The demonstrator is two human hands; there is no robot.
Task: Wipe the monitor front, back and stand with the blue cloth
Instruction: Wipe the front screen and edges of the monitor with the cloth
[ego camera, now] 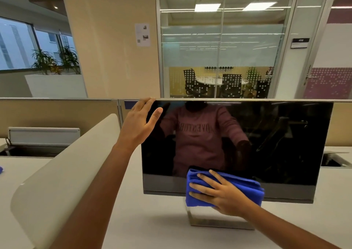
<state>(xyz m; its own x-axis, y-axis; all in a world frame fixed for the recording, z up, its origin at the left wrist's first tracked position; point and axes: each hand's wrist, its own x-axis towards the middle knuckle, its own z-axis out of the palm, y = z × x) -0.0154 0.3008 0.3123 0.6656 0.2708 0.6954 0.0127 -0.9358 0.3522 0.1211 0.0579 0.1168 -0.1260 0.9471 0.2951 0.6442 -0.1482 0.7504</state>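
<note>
The monitor [266, 134] stands on a pale desk [152, 220] with its dark screen facing the person. The folded blue cloth [247, 186] lies against the lower bezel, left of centre and just above the stand [219, 222]. The right hand [219, 193] presses it there with flat, spread fingers, pushing on the cloth, not clutching it. The left hand [140, 123] braces the top left corner, fingers fairly straight along the upper edge and thumb laid on the glass; it looks relaxed, not clenched. The front appears to be the step in hand, with back and stand probably still to come. The main risk is the push low on the panel: with only a narrow stand beneath, a firm stroke could tip the screen back or skid the base across the smooth desk, and the light hold at the corner may not stop it. The bare thumb on the glass would likely leave a smear where wiping is wanted. Since nothing pinches the cloth, a quick sideways pass could let it slide out from under the palm or unfold.
</note>
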